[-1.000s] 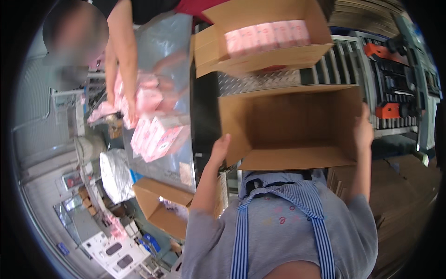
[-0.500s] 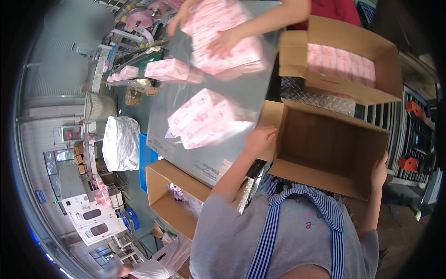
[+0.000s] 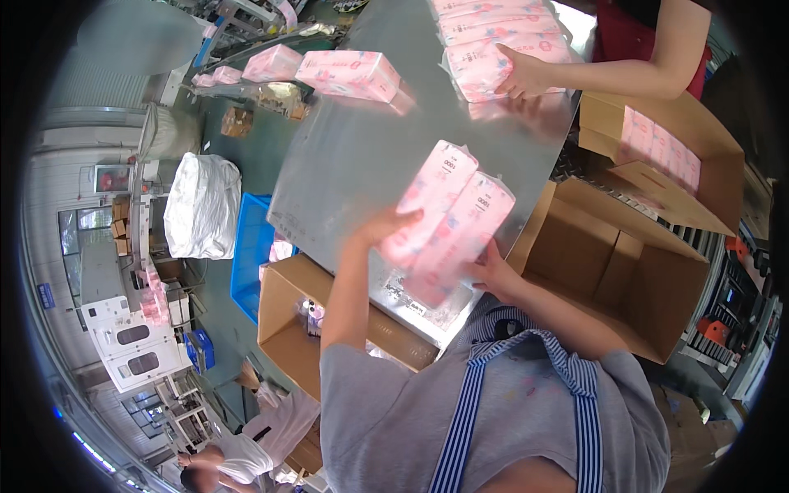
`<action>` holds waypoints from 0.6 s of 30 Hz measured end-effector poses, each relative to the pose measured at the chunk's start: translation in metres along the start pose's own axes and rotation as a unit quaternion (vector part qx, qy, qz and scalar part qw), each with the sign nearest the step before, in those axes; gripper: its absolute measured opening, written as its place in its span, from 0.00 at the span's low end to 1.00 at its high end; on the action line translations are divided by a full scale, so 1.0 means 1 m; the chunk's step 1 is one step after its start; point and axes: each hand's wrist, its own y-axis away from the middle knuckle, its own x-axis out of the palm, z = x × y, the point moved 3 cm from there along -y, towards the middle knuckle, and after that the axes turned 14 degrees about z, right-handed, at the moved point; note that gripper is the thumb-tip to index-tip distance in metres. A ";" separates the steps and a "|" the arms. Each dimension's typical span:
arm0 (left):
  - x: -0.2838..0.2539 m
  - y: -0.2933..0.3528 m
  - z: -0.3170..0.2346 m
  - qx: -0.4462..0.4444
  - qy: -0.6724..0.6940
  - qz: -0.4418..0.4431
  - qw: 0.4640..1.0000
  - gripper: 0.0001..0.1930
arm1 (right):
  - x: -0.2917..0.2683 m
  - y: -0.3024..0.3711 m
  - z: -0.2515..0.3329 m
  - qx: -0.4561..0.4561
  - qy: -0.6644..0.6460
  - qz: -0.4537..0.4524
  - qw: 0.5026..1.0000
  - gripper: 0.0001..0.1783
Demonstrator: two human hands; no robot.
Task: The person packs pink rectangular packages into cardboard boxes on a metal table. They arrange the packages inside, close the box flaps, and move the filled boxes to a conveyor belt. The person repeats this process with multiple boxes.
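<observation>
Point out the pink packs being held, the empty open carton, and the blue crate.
pink packs point(image 3: 450, 220), head view, middle of the wrapping
empty open carton point(image 3: 649, 287), head view, inner wall
blue crate point(image 3: 251, 246), head view, side wall

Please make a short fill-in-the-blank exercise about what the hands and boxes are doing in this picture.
1. The left hand and right hand hold two ____ packs.
2. The packs are above a shiny ____ table.
3. The cardboard box on the person's right is ____.

Missing words: pink; metal; empty

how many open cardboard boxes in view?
3: empty box right of the hands; pack-filled box behind it; box under the table's left edge. More may be hidden.
</observation>
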 end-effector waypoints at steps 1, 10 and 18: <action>0.006 0.007 0.003 0.010 0.022 0.018 1.000 0.46 | 0.005 -0.008 0.001 -0.007 -0.015 -0.012 1.000 0.39; 0.107 0.029 -0.115 0.105 -0.005 0.195 0.975 0.34 | -0.092 0.161 0.111 0.086 0.137 0.107 0.981 0.35; 0.263 -0.101 -0.110 0.070 -0.059 0.287 0.954 0.49 | -0.260 0.187 0.016 0.193 0.056 0.004 0.979 0.31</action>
